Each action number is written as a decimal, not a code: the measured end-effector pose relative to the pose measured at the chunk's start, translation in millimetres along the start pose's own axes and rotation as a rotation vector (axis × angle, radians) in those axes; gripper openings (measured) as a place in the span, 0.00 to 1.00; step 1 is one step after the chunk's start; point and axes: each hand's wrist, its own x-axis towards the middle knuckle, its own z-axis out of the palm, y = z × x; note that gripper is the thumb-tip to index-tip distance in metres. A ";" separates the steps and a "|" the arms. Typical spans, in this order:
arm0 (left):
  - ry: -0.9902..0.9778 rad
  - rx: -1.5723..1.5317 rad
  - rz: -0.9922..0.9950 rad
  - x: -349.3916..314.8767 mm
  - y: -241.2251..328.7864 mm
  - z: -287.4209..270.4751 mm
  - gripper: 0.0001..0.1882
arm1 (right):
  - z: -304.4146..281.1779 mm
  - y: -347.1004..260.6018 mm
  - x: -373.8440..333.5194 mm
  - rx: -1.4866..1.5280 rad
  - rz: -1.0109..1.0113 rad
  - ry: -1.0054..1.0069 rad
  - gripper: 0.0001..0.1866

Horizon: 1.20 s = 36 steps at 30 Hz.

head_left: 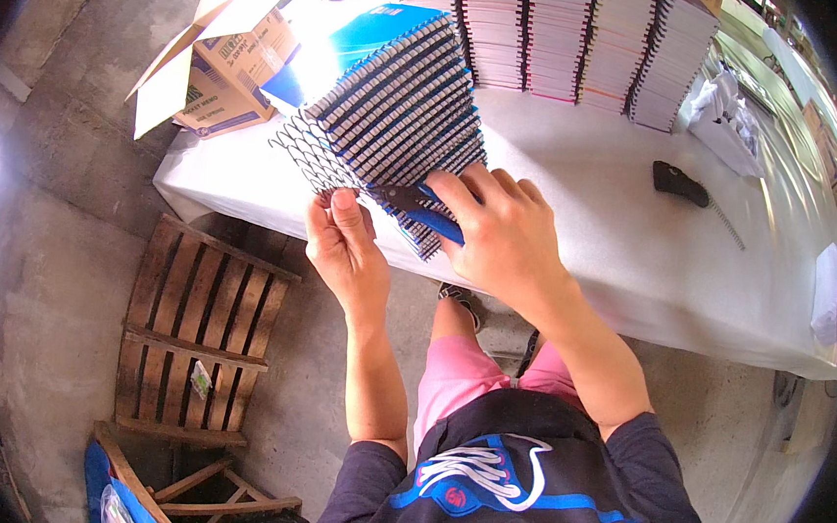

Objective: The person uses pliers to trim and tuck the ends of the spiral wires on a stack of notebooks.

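A slanted stack of blue spiral-bound notebooks [401, 103] lies on the near edge of the white table [636, 249], its wire coils sticking out at the left. My left hand [346, 241] pinches the protruding wire ends at the stack's lower left corner. My right hand [504, 234] grips blue-handled pliers [423, 208], whose dark jaws point left at the wire next to my left fingers.
Tall stacks of spiral notebooks [564, 37] stand at the table's back. A black tool with a loose wire coil [685, 184] lies to the right. An open cardboard box [223, 59] sits at the table's left end. A wooden pallet [202, 328] lies on the concrete floor.
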 end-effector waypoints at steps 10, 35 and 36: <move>0.044 0.083 0.011 -1.3 -5.7 -5.3 0.13 | -10.5 0.3 1.5 0.070 0.047 -0.032 0.25; 0.130 0.211 0.178 -6.7 -15.7 -2.5 0.12 | 1.4 -0.6 6.3 0.070 -0.001 0.017 0.24; 0.150 0.250 0.207 -7.2 -18.0 -1.7 0.11 | 2.5 0.3 5.3 0.071 -0.001 0.022 0.24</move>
